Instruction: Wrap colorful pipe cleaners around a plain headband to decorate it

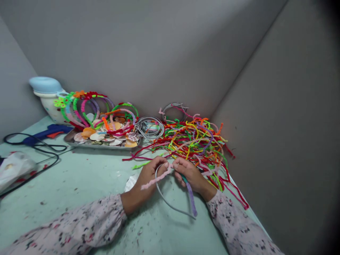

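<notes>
A thin grey wire band (170, 204) curves below my two hands, its bare end hanging down near the middle of the table. My left hand (152, 175) pinches a light pink fuzzy stem (155, 181) whose loose end sticks out toward the lower left. Close beside it, my right hand (189, 173) is closed on the band where it is wrapped in fuzzy stem. A purple wrapped part (191, 200), with teal above it, comes out beneath the right fingers. The fingertips of both hands nearly meet at the pink stem.
Behind my right hand lies a tangled heap of coloured fuzzy stems (191, 141). Coiled grey wire bands (150, 128) sit beside a metal tray (103, 147) of shells and wrapped headbands. A blue glue gun (39, 136), black cord, plastic bag (17, 168) and blue-lidded container (51, 102) are left.
</notes>
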A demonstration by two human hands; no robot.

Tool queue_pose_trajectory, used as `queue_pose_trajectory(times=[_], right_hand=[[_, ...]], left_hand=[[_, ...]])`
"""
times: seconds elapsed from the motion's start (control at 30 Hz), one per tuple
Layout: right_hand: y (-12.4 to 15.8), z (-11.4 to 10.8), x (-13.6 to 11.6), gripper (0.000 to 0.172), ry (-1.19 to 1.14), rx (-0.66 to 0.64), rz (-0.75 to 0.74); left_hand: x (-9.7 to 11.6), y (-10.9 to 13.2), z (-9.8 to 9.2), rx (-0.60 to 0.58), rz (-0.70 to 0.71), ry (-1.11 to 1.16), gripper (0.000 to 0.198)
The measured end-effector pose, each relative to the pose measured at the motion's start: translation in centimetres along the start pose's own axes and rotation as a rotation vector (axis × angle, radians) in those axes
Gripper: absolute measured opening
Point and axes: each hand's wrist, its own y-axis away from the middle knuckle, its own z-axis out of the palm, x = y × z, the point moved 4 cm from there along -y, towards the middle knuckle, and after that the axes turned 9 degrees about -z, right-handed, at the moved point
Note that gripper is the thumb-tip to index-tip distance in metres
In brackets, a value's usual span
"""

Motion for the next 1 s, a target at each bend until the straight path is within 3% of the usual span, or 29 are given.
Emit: queue_pose_trajectory(times=[0.17, 0.43, 0.7, 1.0], right_hand=[[0.0, 0.0, 0.2, 0.023, -0.014, -0.009, 0.002], [0.0, 0.2, -0.2, 0.023, -0.005, -0.015, -0.001], [0.1, 0.4, -0.4, 0.025, 0.054, -0.049, -0.001], [0.1, 0.4, -0.4, 0.025, 0.056, -0.024, 0.029]], left_hand=[[-0.6, -0.4, 0.3, -0.040, -0.007, 0.113, 0.028], [0.0, -0.3, 0.2, -0.095, 0.018, 0.123, 0.028], [0.5, -0.3, 0.2, -0.088, -0.078, 0.111, 0.028], [-0.7, -0.6, 0.2, -0.095, -0.149, 0.021, 0.036]])
